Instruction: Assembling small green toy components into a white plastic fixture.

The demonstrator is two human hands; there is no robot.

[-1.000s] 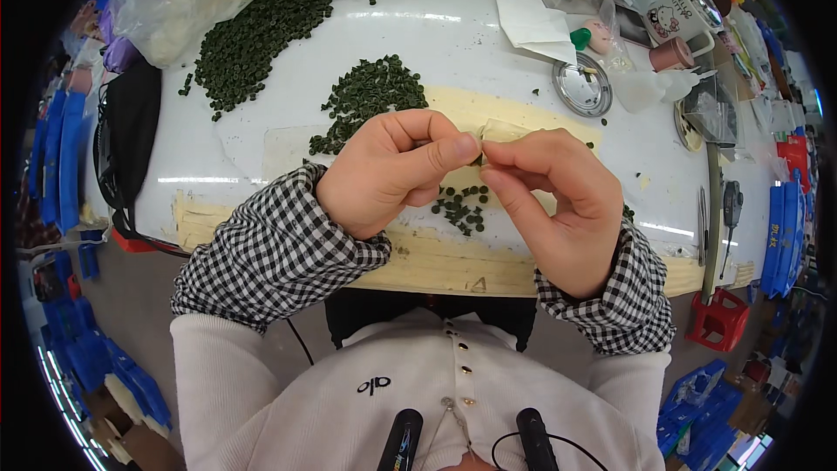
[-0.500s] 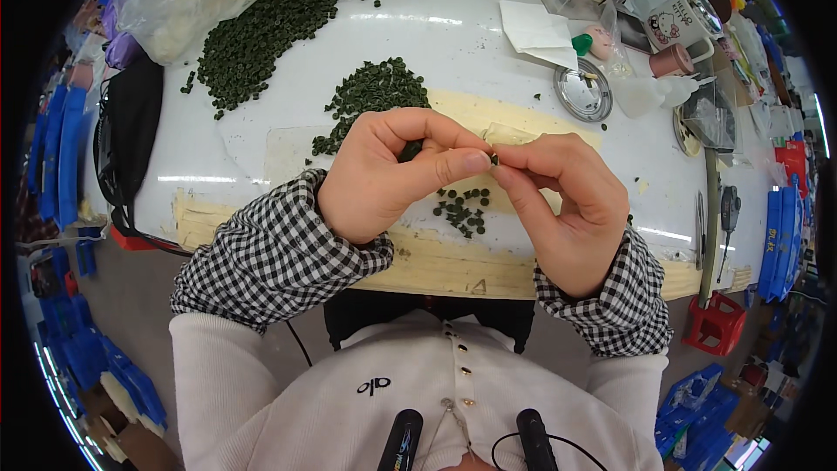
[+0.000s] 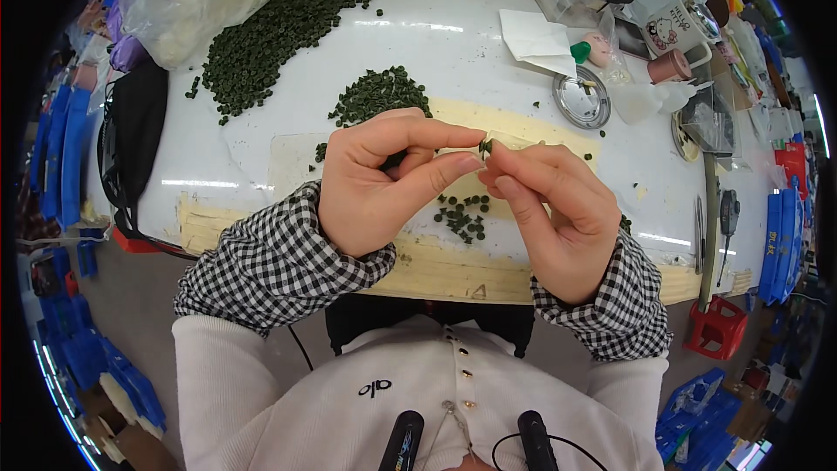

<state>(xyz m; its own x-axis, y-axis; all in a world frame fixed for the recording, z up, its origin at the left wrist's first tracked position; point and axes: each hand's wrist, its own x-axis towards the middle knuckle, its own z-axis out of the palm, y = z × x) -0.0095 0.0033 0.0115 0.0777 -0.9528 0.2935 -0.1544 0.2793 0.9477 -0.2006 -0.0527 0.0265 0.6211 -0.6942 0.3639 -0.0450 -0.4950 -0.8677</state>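
Observation:
Fingertip to fingertip, my two hands meet above the table's near side. A small dark green piece [image 3: 486, 147] is between them, too small for its exact kind to show. My left hand [image 3: 370, 183] has its thumb and forefinger tips at the piece, the other fingers curled in. From the other side, my right hand [image 3: 567, 214] pinches it. Just under the hands lies a small group of round dark green pieces [image 3: 465, 220]. Behind my left hand is a heap of similar pieces [image 3: 379, 94], partly hidden by that hand.
A larger pile of green pieces [image 3: 270, 44] spreads at the far left beside a clear plastic bag [image 3: 179, 13]. At right are a round metal dish [image 3: 581, 100], a white paper [image 3: 536, 39], a thread spool [image 3: 670, 66], a mug [image 3: 676, 28] and a screwdriver [image 3: 729, 209].
My fingertips have shifted slightly, and the left thumb and forefinger are further apart. The green piece now shows more plainly between the hands.

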